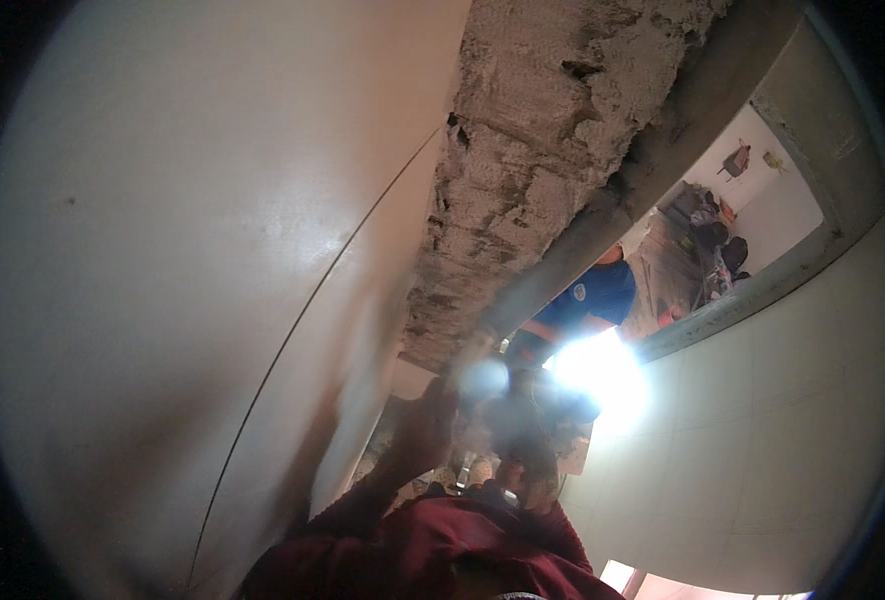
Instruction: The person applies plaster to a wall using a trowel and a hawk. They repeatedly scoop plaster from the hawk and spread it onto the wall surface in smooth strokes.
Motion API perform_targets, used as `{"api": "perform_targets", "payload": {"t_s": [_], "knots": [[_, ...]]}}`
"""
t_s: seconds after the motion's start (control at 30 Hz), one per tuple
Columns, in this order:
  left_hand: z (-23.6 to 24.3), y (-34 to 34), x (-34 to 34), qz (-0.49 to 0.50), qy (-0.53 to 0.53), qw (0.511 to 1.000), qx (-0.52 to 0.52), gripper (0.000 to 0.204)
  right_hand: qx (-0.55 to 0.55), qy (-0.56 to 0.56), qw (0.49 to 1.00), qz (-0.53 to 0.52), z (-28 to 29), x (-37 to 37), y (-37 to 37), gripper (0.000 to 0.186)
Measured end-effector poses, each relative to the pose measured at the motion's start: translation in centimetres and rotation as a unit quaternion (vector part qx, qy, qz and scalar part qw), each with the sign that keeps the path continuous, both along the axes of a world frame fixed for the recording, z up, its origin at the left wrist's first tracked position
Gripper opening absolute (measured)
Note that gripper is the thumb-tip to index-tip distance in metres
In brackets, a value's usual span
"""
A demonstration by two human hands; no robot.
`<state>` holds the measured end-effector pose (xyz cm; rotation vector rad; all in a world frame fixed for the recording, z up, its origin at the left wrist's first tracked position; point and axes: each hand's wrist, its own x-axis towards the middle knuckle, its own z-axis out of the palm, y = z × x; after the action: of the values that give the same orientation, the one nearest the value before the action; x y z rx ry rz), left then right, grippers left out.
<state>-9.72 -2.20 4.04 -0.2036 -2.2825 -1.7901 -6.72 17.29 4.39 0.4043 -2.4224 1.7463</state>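
Observation:
My left hand (433, 415) is raised beside the smooth pale wall (203, 240), below the lower end of a rough, broken strip of mortar (553, 130). Haze and glare blur its fingers, so I cannot make out whether it grips anything. Low in front of my dark red top is my right hand (533, 485), dim and partly lost among dark shapes. What it touches is unclear. A thin dark line (308, 310), a cord or a crack, runs down the wall from the strip's edge.
A grey frame (733, 315) surrounds an opening on the right. A person in a blue shirt (598, 298) stands there, next to a glaring light (603, 380). Bags and loose items (718, 245) lie beyond. A pale panelled surface (763, 430) fills the lower right.

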Motion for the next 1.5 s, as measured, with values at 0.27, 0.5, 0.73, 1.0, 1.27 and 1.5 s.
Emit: {"api": "perform_targets", "payload": {"t_s": [0.27,0.5,0.73,1.0,1.27,1.5], "knots": [[-0.9,0.2,-1.1,0.036,0.001,0.991,-0.132,0.02,0.163,0.135,0.977,-0.003,0.1,-0.5,1.6,0.026],[2.2,-1.0,-0.6,0.011,-0.004,0.989,-0.147,0.018,0.11,0.124,0.986,0.007,1.0,-2.3,-0.4,0.027],[1.8,-1.1,-1.0,0.025,-0.049,0.994,-0.093,0.024,0.173,0.181,0.967,0.055,2.5,-2.7,-0.9,0.026],[2.5,-1.2,-0.8,0.023,-0.071,0.991,-0.109,0.035,0.248,0.23,0.938,0.071,5.9,-3.6,-1.2,0.023],[3.7,-1.5,-0.6,0.017,-0.093,0.99,-0.105,0.038,0.24,0.121,0.961,0.062,4.5,-2.8,-0.9,0.031],[4.3,-0.6,-1.1,0.008,-0.054,0.992,-0.118,0.039,0.286,0.127,0.948,0.059,3.4,-3.9,0.6,0.037]]}}
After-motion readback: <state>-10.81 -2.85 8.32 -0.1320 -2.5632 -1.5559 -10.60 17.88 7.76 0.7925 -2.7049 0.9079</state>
